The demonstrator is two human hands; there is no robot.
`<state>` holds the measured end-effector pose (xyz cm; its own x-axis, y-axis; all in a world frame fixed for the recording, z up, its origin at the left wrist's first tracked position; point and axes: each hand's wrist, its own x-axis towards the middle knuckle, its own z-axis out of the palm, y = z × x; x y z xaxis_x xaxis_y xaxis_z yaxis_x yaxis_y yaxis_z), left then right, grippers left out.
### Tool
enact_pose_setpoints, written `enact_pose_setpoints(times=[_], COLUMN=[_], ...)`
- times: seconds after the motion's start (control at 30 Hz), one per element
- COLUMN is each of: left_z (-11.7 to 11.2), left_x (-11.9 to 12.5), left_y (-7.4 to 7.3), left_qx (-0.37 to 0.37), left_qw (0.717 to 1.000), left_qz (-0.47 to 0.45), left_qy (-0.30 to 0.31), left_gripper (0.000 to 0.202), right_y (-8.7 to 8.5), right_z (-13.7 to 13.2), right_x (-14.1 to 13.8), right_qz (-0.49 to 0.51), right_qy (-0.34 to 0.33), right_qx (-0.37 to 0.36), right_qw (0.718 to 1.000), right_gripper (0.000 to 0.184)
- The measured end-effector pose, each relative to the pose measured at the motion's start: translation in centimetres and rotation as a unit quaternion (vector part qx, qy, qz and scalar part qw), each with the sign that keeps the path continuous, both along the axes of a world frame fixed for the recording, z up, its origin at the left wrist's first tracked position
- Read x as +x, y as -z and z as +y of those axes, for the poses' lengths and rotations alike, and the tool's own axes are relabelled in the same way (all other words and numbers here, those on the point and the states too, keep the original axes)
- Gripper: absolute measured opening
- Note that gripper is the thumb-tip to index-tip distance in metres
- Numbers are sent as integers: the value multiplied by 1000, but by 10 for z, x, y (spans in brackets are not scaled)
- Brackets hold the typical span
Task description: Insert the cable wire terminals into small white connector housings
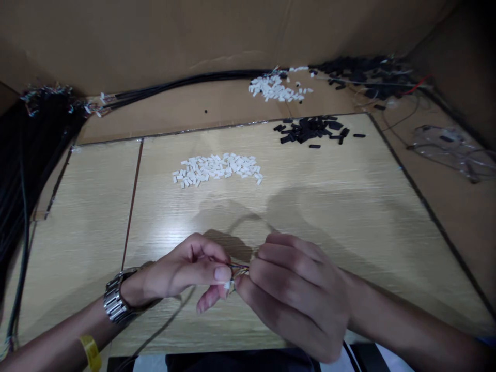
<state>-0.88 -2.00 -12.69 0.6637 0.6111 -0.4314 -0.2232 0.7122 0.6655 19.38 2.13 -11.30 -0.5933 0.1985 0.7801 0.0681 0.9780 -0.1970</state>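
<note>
My left hand (pixel 201 274) is closed, its thumb and fingers pinching a bundle of thin coloured wires (pixel 239 267). A small white connector (pixel 228 284) shows just under the left thumb tip. Close beside it, my right hand (pixel 294 289) has its fingers pressed together on the other side of the same wires; the fingertips are partly hidden behind the knuckles. Both hands are just above the front part of the wooden tabletop (pixel 349 206). A pile of small white connector housings (pixel 217 168) lies on the table beyond the hands.
Black plastic pieces (pixel 310 129) lie at the table's back right. Behind them, more white pieces (pixel 277 89) sit on cardboard. Black cables (pixel 186 80) run along the back, and a thick cable bundle (pixel 34 155) lies at left. Cardboard walls (pixel 232 36) enclose the back and right.
</note>
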Motion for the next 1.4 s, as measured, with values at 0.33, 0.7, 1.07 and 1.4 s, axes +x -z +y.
enact_pose_setpoints(times=[0.33,0.7,1.07,1.4], left_z=[-1,0,1,-2], left_x=[2,3,0,-5], left_y=[5,9,3,9], left_qx=[-43,-89,31,37], left_qw=[999,995,998,998], left_qz=[-29,-42,-16,-18], left_qy=[13,26,-53,-45], left_gripper=[29,32,26,25], right_y=[-2,1,-2,2], right_z=[3,2,2,0], right_x=[1,2,3,7], right_qz=[-39,-42,-36,-61], right_qy=[-29,-48,-52,-97], right_qx=[-57,-57,-106,-233], right_qw=[997,996,992,966], right_gripper=[22,17,20,11])
